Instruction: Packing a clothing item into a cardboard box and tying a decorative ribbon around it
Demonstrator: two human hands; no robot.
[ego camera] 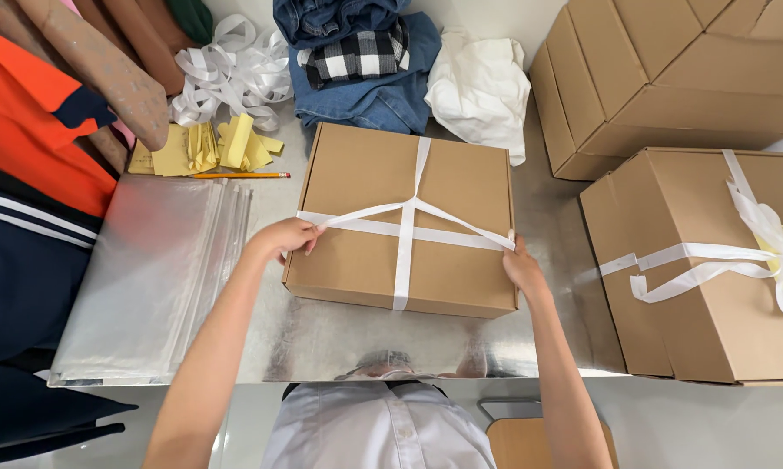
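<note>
A flat brown cardboard box (357, 260) lies on the shiny metal table (322, 339) in front of me. White ribbon (404, 252) crosses its lid lengthwise and across. My left hand (280, 238) pinches one loose ribbon end at the box's left edge. My right hand (522, 263) pinches the other end at the right edge. Both ends rise taut from the crossing point near the lid's middle.
A ribbon-tied carton (670, 295) stands at the right, larger cartons (670, 69) behind it. Clear plastic bags (148, 269) lie left. Yellow paper notes (205, 148), a pencil (239, 175), loose ribbon (231, 69), folded jeans (365, 95) and white cloth (478, 82) sit behind the box. Garments (35, 148) pile far left.
</note>
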